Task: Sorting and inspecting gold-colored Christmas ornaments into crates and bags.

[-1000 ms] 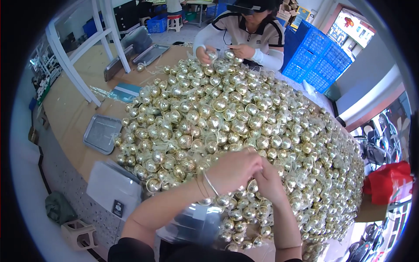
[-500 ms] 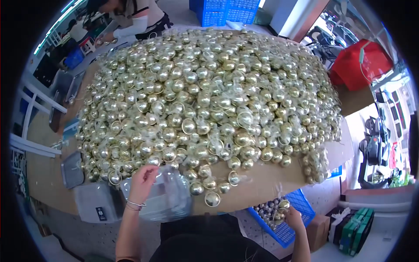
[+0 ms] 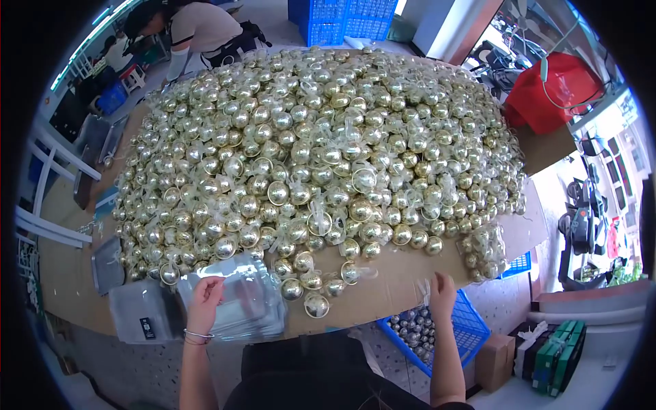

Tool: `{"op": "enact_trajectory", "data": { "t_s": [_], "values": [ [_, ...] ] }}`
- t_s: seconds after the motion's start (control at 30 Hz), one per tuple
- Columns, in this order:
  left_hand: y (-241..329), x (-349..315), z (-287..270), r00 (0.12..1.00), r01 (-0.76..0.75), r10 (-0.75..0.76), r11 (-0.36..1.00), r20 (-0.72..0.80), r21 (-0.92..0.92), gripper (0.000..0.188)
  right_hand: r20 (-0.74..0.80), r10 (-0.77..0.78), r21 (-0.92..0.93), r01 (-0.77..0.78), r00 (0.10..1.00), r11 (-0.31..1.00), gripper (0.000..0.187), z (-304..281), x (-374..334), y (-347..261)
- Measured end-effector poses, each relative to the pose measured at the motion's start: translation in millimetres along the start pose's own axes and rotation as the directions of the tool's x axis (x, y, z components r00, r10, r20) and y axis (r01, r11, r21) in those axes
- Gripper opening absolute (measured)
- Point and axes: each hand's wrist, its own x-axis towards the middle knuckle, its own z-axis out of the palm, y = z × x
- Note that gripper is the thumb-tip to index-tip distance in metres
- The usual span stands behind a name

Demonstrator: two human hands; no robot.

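Observation:
My left hand (image 3: 207, 297) is closed in a pinch on a clear plastic bag (image 3: 240, 279), at the top of a stack of flat clear bags (image 3: 256, 328) on the table's near edge. My right hand (image 3: 443, 292) is raised over the near table edge beside a blue basket (image 3: 471, 328). Its fingers are partly hidden but look loosely apart, and nothing shows in them. Shiny silvery balls (image 3: 413, 331) lie in the basket. A wide heap of gold balls (image 3: 328, 157), many with clear plastic wrapping, covers the table, and several loose gold balls (image 3: 316, 305) sit at its near edge.
A clear pack of gold balls (image 3: 484, 254) stands at the table's right edge. Greyish plastic pouches (image 3: 140, 311) lie at the left. Red bag (image 3: 553, 92), blue crates (image 3: 342, 20), cardboard box (image 3: 493, 362) and green box (image 3: 557, 359) surround the table. Another person (image 3: 205, 31) bends over at far left.
My right hand has left the basket and risen to the table edge; the gold balls it held are gone from it. My left hand has moved slightly left and nearer with the bag.

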Motion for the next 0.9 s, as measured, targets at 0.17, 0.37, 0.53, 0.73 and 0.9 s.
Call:
{"op": "enact_trajectory", "data": {
  "t_s": [0.17,0.37,0.53,0.73,0.9],
  "values": [
    [6.8,-3.4,-1.9,0.999,0.039,-0.039,0.999,-0.010,0.001,0.016,0.031,-0.176,0.262,0.162,0.984,0.951,0.014,68.2,75.6,-123.0],
    [-2.5,-9.3,-24.9,0.993,0.050,-0.050,0.999,-0.108,-0.002,0.016,0.171,-0.313,0.244,0.268,0.934,0.932,0.015,123.1,86.7,-189.3],
    [-21.5,-7.2,-39.4,0.983,0.082,-0.084,0.996,-0.165,-0.016,0.016,0.314,-0.294,0.121,0.269,0.903,0.956,0.047,157.3,59.6,-204.5],
    [-27.5,13.6,-45.8,0.986,0.099,-0.105,0.994,-0.131,-0.050,0.017,0.092,-0.179,0.058,0.174,0.980,0.983,0.047,163.4,90.5,-229.7],
    [-15.8,40.0,-37.0,0.994,0.080,-0.080,0.997,-0.069,-0.001,0.017,0.022,-0.443,-0.050,0.444,0.896,0.895,0.038,172.7,111.4,-236.2]
  ]
}}
